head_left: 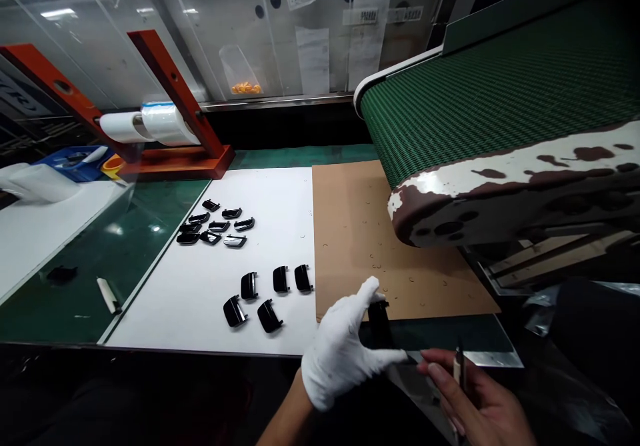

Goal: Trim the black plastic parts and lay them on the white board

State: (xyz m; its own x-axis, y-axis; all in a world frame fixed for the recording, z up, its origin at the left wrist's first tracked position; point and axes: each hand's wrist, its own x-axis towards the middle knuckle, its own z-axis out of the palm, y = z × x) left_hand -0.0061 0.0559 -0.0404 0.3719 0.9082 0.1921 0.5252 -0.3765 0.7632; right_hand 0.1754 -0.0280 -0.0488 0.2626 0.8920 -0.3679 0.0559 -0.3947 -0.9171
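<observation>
- Head view: left hand [335,349], in a white glove, low at the near edge of the table; thumb and fingers are closed around a glossy black molded piece [381,326], gripping it between them.
- The held piece is just in front of the near edge of the brown cardboard sheet [350,233]; its lower part is dark and hard to make out.
- Right hand [477,396], ungloved, just to the right of the gloved thumb. A slim pale-handled tool [457,370] is clasped among its fingers; I cannot tell the tool's exact type. Thumb and forefinger tips lie close together; whether they pinch anything more, I cannot tell.
- White sheet [280,206], left of the cardboard: five separate black pieces [270,316] in the nearer group; farther back, a tighter cluster of similar parts [219,226], some touching or overlapping.
- Cardboard: small thin curved bits or marks scattered over it; too fine to identify.
- Green surface [165,214] at left: a second pale-handled tool [107,295] lying flat, a small dark object [62,274] beyond it.
- Far left: orange stand [165,163] carrying rolls of film [167,123]; blue bin [75,165] beside it.
- Right: green conveyor belt [490,86], its rounded end overhanging the cardboard.
</observation>
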